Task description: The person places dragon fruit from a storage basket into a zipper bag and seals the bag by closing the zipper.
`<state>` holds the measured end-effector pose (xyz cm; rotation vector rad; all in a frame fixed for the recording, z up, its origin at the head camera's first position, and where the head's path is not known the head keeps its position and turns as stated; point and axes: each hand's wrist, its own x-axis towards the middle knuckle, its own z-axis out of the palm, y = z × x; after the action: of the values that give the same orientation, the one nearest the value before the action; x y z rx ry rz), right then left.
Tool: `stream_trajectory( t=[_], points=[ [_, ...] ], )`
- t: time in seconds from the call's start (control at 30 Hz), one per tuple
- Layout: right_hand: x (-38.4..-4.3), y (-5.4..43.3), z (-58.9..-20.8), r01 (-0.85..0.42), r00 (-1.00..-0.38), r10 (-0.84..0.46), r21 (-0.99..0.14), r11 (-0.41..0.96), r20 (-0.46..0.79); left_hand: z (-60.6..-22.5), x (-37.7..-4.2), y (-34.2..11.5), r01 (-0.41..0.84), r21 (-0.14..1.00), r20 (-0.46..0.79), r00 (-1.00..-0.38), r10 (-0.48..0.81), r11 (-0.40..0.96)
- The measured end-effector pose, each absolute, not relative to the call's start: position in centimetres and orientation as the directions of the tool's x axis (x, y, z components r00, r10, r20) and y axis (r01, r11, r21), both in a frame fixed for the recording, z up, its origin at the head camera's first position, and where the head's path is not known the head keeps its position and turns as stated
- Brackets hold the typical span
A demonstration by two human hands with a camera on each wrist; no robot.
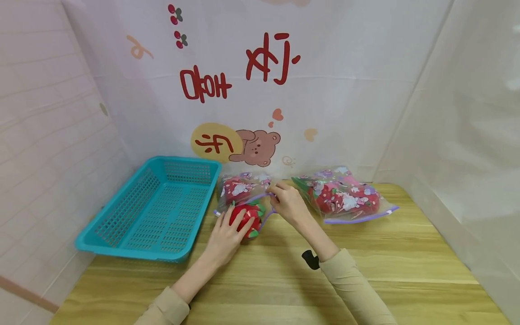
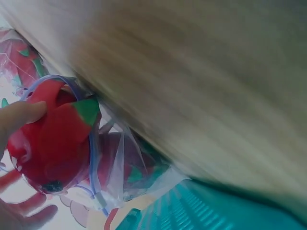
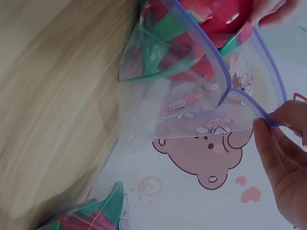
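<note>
In the head view my left hand (image 1: 225,238) spreads its fingers over a red toy dragon fruit (image 1: 248,220) with green leaf tips. Thumb and fingers grip it from two sides in the left wrist view, where the toy dragon fruit (image 2: 53,139) sits in the mouth of a clear printed zip bag (image 2: 112,167). My right hand (image 1: 289,203) pinches the bag's purple zip edge at one side, as the right wrist view shows with the zip edge (image 3: 268,120) between thumb and fingers. The mouth stands open, and more red and green shows inside the bag.
On the left stands a turquoise perforated basket (image 1: 162,212) with nothing in it. A second printed zip bag (image 1: 345,194), filled with red and green things, lies to the right. A small black object (image 1: 310,260) is by my right sleeve. A printed cloth wall (image 1: 325,104) rises behind the wooden table (image 1: 280,289).
</note>
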<state>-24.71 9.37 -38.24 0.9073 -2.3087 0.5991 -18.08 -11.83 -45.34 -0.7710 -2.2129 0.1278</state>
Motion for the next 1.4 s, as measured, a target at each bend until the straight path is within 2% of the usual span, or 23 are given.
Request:
stream_trajectory(
  t=[0.17, 0.27, 0.5, 0.8, 1.07, 1.27, 1.4],
  points=[
    [-24.6, 9.2, -38.1, -0.688, -0.622, -0.44, -0.185, 0.701, 0.647, -45.5, -18.1, -11.3, 0.47, -0.298, 0.567, -0.614, 0.55, 0.831],
    [-24.6, 9.0, -38.0, -0.674, -0.638, -0.431, -0.192, 0.713, 0.639, -45.6, -18.2, -10.8, 0.435, -0.318, 0.554, -0.636, 0.537, 0.843],
    [-25.4, 8.7, -37.9, -0.624, -0.673, -0.368, -0.224, 0.749, 0.642, -45.5, -18.1, -10.1, 0.366, -0.474, 0.573, -0.563, 0.596, 0.801],
    [-26.3, 8.8, -38.2, -0.534, -0.741, -0.283, -0.281, 0.797, 0.609, -45.6, -18.0, -9.8, 0.363, -0.589, 0.545, -0.481, 0.687, 0.722],
    [-26.4, 8.9, -38.6, -0.554, -0.696, -0.273, -0.254, 0.793, 0.664, -45.4, -18.3, -9.6, 0.394, -0.603, 0.499, -0.492, 0.713, 0.694],
    [-26.1, 8.5, -38.4, -0.586, -0.655, -0.314, -0.199, 0.785, 0.687, -45.1, -18.5, -9.0, 0.393, -0.633, 0.484, -0.471, 0.738, 0.667],
    [-25.9, 8.4, -38.4, -0.624, -0.588, -0.347, -0.137, 0.769, 0.731, -45.0, -18.6, -8.8, 0.374, -0.604, 0.486, -0.526, 0.698, 0.703]
  ],
)
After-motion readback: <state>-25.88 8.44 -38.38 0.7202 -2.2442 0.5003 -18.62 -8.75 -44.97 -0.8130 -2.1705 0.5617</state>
